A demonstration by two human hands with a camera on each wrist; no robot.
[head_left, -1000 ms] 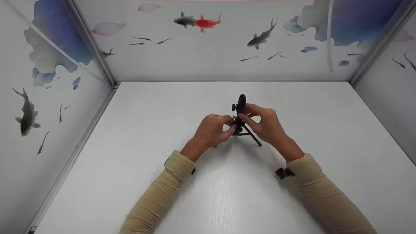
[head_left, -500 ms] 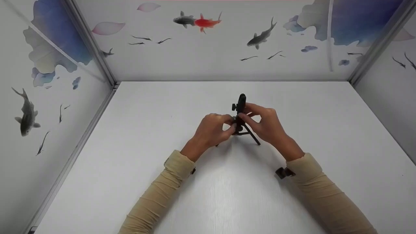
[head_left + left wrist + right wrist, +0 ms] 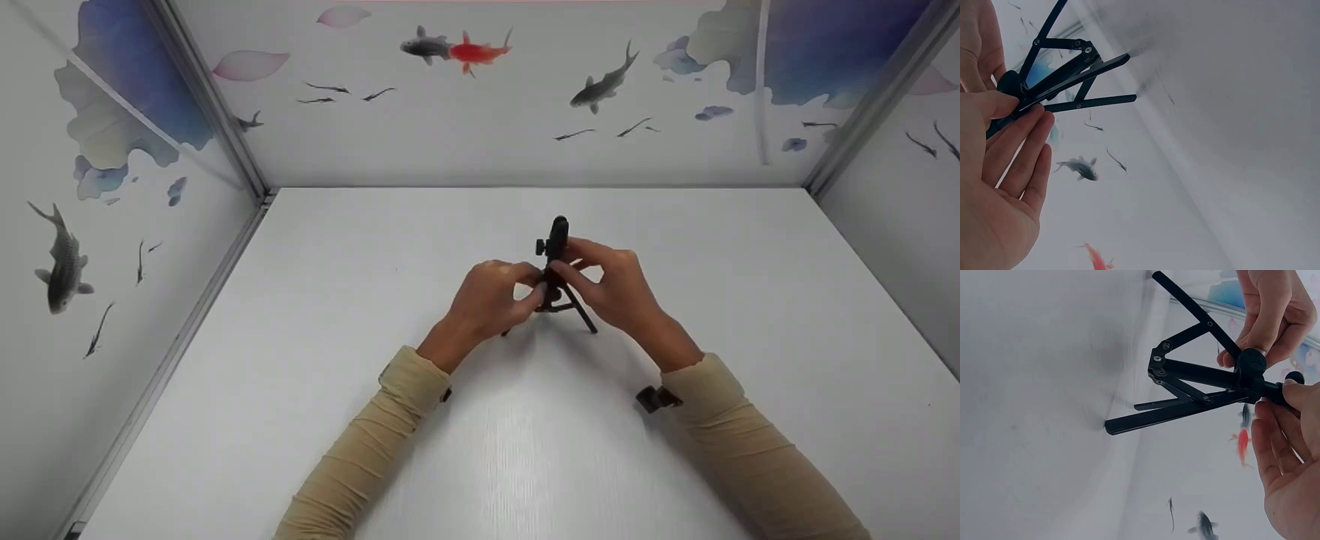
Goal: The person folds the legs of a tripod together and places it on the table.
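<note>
A small black tripod point(image 3: 556, 238) stands upright near the middle of the white table, its legs spread. My left hand point(image 3: 487, 301) pinches it from the left, around the middle, between thumb and fingers. From the right, my right hand point(image 3: 619, 289) holds the upper column with thumb and fingertips. In the right wrist view, a round knob point(image 3: 1252, 361) sits at the hub beside the left fingers, and hinged braces point(image 3: 1188, 339) join the legs to the centre tube. The left wrist view shows the leg tips point(image 3: 1124, 58) at the tabletop. Part of the hub is hidden behind my fingers.
The white table point(image 3: 480, 465) is walled on three sides by white panels printed with fish and lotus leaves. Metal posts point(image 3: 244, 142) stand at the corners. A black wrist device point(image 3: 654, 399) juts from the right sleeve.
The tripod's legs have drawn slightly closer together, with both visible feet moving inward. Both hands stay in nearly the same place on it.
</note>
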